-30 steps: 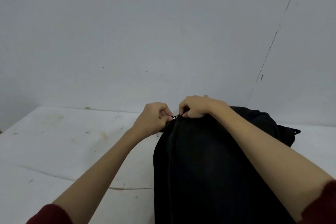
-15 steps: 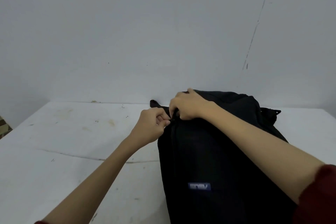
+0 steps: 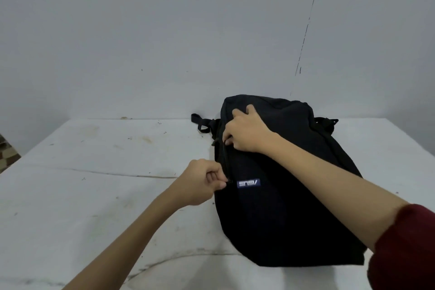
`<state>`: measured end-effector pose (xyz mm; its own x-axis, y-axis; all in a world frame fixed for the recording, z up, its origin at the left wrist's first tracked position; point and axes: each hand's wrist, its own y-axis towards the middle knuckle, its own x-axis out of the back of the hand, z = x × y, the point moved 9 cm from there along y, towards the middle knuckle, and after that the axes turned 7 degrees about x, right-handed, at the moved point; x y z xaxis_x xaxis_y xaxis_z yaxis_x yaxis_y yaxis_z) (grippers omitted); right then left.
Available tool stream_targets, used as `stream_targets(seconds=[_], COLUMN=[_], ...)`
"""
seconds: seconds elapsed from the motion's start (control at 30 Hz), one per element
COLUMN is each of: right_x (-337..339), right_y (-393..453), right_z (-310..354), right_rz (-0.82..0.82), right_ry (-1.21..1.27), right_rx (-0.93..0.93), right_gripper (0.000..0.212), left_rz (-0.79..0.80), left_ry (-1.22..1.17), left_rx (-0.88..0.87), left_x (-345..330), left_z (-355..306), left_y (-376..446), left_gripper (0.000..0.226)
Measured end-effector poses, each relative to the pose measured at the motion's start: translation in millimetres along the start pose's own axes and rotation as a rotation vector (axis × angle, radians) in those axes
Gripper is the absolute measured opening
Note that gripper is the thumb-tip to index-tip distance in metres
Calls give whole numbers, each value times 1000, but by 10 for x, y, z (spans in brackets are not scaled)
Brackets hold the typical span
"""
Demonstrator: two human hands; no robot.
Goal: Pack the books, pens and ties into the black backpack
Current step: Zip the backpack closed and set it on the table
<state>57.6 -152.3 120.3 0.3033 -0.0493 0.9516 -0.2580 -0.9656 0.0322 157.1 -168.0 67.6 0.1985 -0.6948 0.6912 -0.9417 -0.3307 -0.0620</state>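
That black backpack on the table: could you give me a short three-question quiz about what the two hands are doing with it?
1. True or false: the right hand rests on the black backpack.
2. What does the left hand pinch? A) a pen B) the zipper pull C) a strap
3. Which colour is the logo patch?

Key: 1 true; 2 B; 3 blue, with pale lettering.

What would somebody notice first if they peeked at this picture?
A big black fabric backpack lies on the white table near the grey wall. The right hand presses on its top, while the left hand pinches a zipper pull beside the small blue logo patch.
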Motion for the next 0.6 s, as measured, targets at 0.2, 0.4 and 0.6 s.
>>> stream_targets(seconds=[0.2,0.4,0.6], right_x=[-14,-52,-231], right_y=[-215,-974,-2174], right_z=[72,-3,-355], right_rz=[-163,-267,-409], right_ry=[110,324,396], right_rx=[-75,-56,-166], right_gripper=[26,38,11], left_rz=[-15,-323,-158], left_ry=[6,279,431], left_rx=[-47,-296,-329], left_x=[121,-81,-810], left_z=[92,-228,-345], left_y=[-343,-626,-814], left_gripper=[28,17,50])
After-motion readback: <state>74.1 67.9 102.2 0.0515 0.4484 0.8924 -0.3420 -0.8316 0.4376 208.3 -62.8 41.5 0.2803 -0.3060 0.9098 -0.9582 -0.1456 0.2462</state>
